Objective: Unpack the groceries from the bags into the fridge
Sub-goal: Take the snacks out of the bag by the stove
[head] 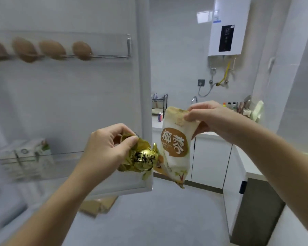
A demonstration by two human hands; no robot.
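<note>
My left hand (107,148) pinches the top of a crumpled gold foil packet (140,160) in front of the open fridge door (89,96). My right hand (208,118) grips the top edge of a white pouch with a brown label (174,148), which hangs down just right of the door's edge. The two packets nearly touch. In the door's upper rack (114,55) sit several brown eggs (81,50). The lower door shelf (43,157) holds white and green cartons (30,155).
A white counter with cabinets (211,157) runs along the right, with a sink tap (194,99), a dish rack (159,105) and bottles behind. A water heater (226,32) hangs on the wall. Flattened cardboard (98,205) lies on the grey floor below the door.
</note>
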